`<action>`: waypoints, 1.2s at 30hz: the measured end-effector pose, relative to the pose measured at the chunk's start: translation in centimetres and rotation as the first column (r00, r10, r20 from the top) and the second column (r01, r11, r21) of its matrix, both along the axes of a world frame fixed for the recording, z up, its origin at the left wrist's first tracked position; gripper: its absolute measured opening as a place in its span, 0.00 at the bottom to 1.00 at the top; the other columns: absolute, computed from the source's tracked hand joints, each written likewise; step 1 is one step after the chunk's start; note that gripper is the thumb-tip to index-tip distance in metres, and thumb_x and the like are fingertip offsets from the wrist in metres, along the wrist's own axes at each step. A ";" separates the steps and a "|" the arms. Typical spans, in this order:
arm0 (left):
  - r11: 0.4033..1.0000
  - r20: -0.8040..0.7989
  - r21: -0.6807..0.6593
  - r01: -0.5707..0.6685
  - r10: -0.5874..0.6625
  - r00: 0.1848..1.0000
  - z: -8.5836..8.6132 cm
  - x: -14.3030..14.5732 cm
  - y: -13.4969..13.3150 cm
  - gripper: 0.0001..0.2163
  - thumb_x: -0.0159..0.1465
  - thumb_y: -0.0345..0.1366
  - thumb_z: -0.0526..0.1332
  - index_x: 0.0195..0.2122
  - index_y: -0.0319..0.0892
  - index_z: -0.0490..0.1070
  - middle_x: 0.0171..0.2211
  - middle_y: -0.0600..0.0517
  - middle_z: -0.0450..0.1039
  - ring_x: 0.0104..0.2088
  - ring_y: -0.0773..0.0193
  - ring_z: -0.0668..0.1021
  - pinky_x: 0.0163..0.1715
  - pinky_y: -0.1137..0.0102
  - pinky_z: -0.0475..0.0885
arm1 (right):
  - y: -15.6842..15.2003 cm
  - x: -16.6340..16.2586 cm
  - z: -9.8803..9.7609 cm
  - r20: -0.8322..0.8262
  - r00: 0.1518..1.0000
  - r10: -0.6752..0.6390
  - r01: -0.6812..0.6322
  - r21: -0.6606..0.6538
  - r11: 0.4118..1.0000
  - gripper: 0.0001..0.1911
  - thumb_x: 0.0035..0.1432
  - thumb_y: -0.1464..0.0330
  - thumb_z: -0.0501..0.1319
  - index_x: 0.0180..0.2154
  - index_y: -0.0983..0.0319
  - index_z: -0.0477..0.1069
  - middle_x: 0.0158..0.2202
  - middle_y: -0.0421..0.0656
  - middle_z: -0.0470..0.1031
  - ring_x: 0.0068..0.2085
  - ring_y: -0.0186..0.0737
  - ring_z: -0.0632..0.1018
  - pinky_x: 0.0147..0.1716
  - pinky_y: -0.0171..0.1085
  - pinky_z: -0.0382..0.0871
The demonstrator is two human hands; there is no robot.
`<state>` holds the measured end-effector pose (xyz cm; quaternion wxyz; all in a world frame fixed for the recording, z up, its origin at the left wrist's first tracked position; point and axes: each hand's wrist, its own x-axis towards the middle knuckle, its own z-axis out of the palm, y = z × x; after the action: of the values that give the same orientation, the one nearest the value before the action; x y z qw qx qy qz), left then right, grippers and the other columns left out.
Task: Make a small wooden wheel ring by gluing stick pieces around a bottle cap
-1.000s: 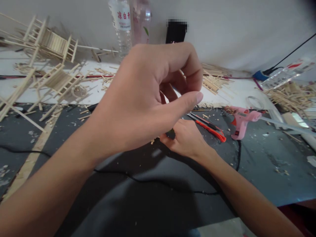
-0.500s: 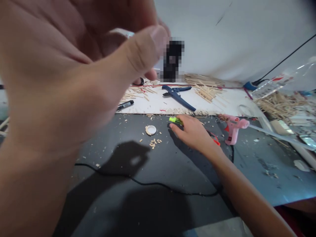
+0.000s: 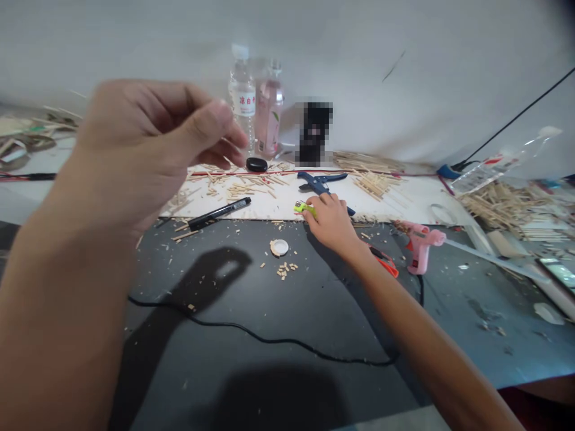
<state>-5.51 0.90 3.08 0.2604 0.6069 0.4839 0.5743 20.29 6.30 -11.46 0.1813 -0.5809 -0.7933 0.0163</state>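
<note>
Lighter in the right hand, left hand raised apart

The green lighter (image 3: 300,207) sits between the thumb and fingers of the right hand (image 3: 331,222), its metal end poking out on the left side. That hand is low over the front edge of the white board (image 3: 274,208); whether the lighter rests on the board cannot be told.

The left hand (image 3: 148,134) is up near the camera, well apart from the lighter and to its left. Its fingers are curled with the thumb drawn toward their tips; whether anything is pinched there cannot be told.

Just beyond the right hand lies the blue cutter (image 3: 314,181), partly covered by it. Nearer the person, on the dark table (image 3: 251,299), are a white cap (image 3: 280,247) and loose wood bits (image 3: 284,271). The pink glue gun (image 3: 421,242) is to the right.
</note>
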 end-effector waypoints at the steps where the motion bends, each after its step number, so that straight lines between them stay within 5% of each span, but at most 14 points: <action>1: 0.998 -0.049 0.043 0.051 -0.049 0.998 -0.1 -0.1 0.0 0.09 0.71 0.29 0.64 0.32 0.39 0.79 0.28 0.55 0.78 0.30 0.71 0.78 0.38 0.72 0.78 | -0.3 -0.2 0.1 -0.023 1.000 -0.002 0.002 0.012 1.000 0.16 0.69 0.66 0.55 0.53 0.65 0.75 0.56 0.62 0.74 0.59 0.67 0.69 0.58 0.62 0.59; 7: 0.968 -0.292 -0.025 0.249 -0.245 0.925 0.1 -1.7 0.0 0.09 0.72 0.35 0.65 0.36 0.41 0.83 0.32 0.55 0.82 0.33 0.72 0.79 0.37 0.78 0.73 | -4.4 -2.6 0.3 -0.202 0.967 0.155 -0.174 -0.076 0.982 0.14 0.71 0.60 0.60 0.51 0.59 0.76 0.52 0.50 0.79 0.55 0.52 0.77 0.58 0.49 0.68; 15: 0.923 -0.201 -0.050 0.382 -0.384 0.901 0.4 -1.2 -0.7 0.04 0.66 0.34 0.71 0.34 0.42 0.82 0.31 0.53 0.81 0.33 0.68 0.80 0.34 0.74 0.74 | -6.1 -3.8 -0.2 -0.295 0.949 0.110 -0.169 -0.181 0.969 0.19 0.63 0.57 0.68 0.50 0.62 0.77 0.50 0.51 0.79 0.56 0.53 0.77 0.58 0.50 0.69; 22: 0.962 -0.285 -0.072 0.262 -0.271 0.919 -1.2 -2.3 1.2 0.09 0.64 0.42 0.73 0.32 0.44 0.82 0.28 0.54 0.81 0.27 0.69 0.76 0.26 0.72 0.64 | -5.7 -4.3 -0.6 -0.299 0.945 0.133 -0.185 -0.153 0.971 0.11 0.59 0.63 0.71 0.42 0.59 0.79 0.45 0.48 0.79 0.51 0.51 0.77 0.55 0.47 0.69; 28: 0.984 -0.379 -0.063 0.169 -0.180 0.908 -3.5 -4.1 4.1 0.15 0.69 0.47 0.65 0.26 0.46 0.79 0.25 0.55 0.79 0.25 0.70 0.69 0.29 0.69 0.63 | -5.7 -4.2 -0.8 -0.307 0.941 0.142 -0.192 -0.138 0.972 0.11 0.58 0.63 0.72 0.41 0.60 0.80 0.42 0.47 0.80 0.49 0.50 0.78 0.52 0.46 0.69; 32: 0.988 -0.437 -0.094 0.122 -0.152 0.887 -4.0 -4.3 4.2 0.16 0.68 0.45 0.66 0.24 0.47 0.77 0.19 0.59 0.70 0.20 0.71 0.60 0.24 0.67 0.53 | -5.8 -4.2 -0.8 -0.317 0.937 0.143 -0.196 -0.144 0.970 0.09 0.58 0.65 0.71 0.41 0.60 0.80 0.41 0.47 0.82 0.48 0.50 0.78 0.50 0.46 0.70; 36: 0.997 -0.447 -0.074 -0.031 -0.006 0.895 -4.7 -3.8 4.1 0.22 0.69 0.44 0.62 0.17 0.45 0.67 0.14 0.58 0.61 0.19 0.69 0.60 0.25 0.66 0.55 | -5.9 -4.1 -0.6 -0.348 0.927 0.141 -0.198 -0.134 0.971 0.10 0.58 0.67 0.69 0.43 0.60 0.80 0.43 0.47 0.83 0.46 0.49 0.80 0.49 0.45 0.71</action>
<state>-9.30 5.00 -1.61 0.1626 0.7084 0.5571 0.4016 16.14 0.44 -12.06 0.2627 -0.5117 -0.7939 0.1972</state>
